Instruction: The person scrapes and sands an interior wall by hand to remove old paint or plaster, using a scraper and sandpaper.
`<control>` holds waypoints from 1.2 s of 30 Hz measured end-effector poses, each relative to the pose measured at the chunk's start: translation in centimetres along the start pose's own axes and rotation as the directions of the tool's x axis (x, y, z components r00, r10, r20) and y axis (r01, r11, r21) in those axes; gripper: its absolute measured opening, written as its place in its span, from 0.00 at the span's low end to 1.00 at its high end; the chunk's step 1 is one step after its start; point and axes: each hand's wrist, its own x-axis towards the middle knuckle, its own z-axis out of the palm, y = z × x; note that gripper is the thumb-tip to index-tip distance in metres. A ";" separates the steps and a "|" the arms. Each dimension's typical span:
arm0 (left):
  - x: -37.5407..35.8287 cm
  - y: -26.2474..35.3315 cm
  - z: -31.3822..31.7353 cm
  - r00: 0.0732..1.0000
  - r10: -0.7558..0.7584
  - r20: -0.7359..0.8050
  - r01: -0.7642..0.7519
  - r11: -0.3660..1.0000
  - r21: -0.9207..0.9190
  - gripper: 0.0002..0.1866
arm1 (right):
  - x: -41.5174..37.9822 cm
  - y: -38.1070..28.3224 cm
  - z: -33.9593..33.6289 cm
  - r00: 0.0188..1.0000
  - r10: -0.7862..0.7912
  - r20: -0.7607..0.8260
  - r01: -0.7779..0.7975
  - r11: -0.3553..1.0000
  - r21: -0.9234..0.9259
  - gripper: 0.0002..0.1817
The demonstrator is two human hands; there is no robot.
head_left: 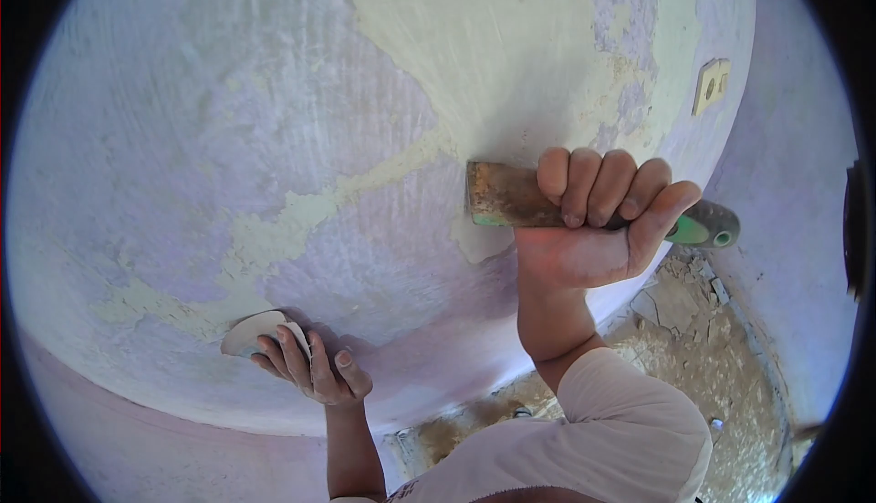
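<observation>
My right hand (pixel 602 220) is wrapped round a scraper (pixel 500 194) with a wide, stained blade and a black and green handle whose end sticks out past my thumb. The blade's edge meets the wall (pixel 365 256), beside a pale bare patch (pixel 484 47) where the lilac paint is gone. Lower on the left, my left hand (pixel 315 366) is close to the wall. Its fingers are closed on a thin, pale curved flake (pixel 255 334) that looks like peeled paint.
A wall socket (pixel 711 88) sits at the upper right. Another lilac wall (pixel 785 165) meets this one at a corner. Below, the floor (pixel 730 375) is littered with flakes and debris. At the far right edge is a dark object (pixel 854 229) I cannot identify.
</observation>
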 end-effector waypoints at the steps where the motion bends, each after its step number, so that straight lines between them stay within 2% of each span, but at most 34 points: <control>1: 0.1 0.1 0.1 1.000 -0.013 -0.006 0.013 1.000 -0.010 0.21 | 0.0 0.1 0.2 1.000 -0.010 0.001 0.010 1.000 0.001 0.26; 8: 0.0 -0.1 -0.2 1.000 0.010 0.001 -0.010 1.000 0.007 0.21 | -0.7 -0.1 -0.2 1.000 0.006 0.021 -0.006 1.000 0.017 0.25; 11: -0.1 -0.1 -0.3 1.000 0.011 0.005 -0.011 1.000 -0.008 0.21 | 0.6 1.9 2.1 0.996 0.064 0.063 -0.069 0.995 0.069 0.25; 15: -0.3 -0.3 -0.3 1.000 0.014 -0.003 -0.014 1.000 -0.028 0.21 | -1.0 0.4 0.4 0.998 0.018 0.060 -0.019 1.000 0.012 0.25; 16: -0.3 -0.4 -0.3 1.000 0.015 -0.001 -0.015 0.999 -0.029 0.21 | -1.4 -0.2 0.2 1.000 -0.005 0.018 0.006 0.999 -0.041 0.25; 20: -0.6 -0.6 -0.3 1.000 0.018 0.001 -0.018 0.999 -0.036 0.21 | 0.0 1.3 1.6 0.996 -0.007 0.085 0.005 1.000 0.024 0.25; 23: -0.5 -0.6 -0.2 1.000 0.003 -0.016 -0.003 0.999 -0.048 0.21 | -0.4 1.0 0.6 0.995 0.004 0.101 -0.005 1.000 0.008 0.24; 24: -0.5 -0.6 -0.4 1.000 0.004 -0.011 -0.004 0.998 -0.056 0.21 | -0.6 0.3 0.2 0.993 -0.008 0.116 0.014 0.999 -0.051 0.24; 27: -0.5 -0.5 -0.2 1.000 0.000 -0.018 -0.002 0.998 -0.069 0.21 | -0.4 0.4 0.9 0.997 -0.042 0.072 0.047 0.996 -0.076 0.25; 28: -0.6 -0.5 -0.2 1.000 0.000 -0.018 -0.001 0.998 -0.070 0.21 | 0.0 1.1 1.7 0.994 -0.033 0.100 0.034 0.999 -0.010 0.25; 32: -0.5 -0.5 -0.3 1.000 -0.007 -0.021 0.005 0.998 -0.068 0.21 | -0.1 0.6 0.6 0.993 0.022 0.118 -0.015 0.998 -0.057 0.23; 36: -0.7 -0.6 -0.2 1.000 -0.002 -0.021 0.000 0.998 -0.071 0.20 | 0.2 0.2 0.5 0.990 0.010 0.138 0.000 0.997 -0.073 0.24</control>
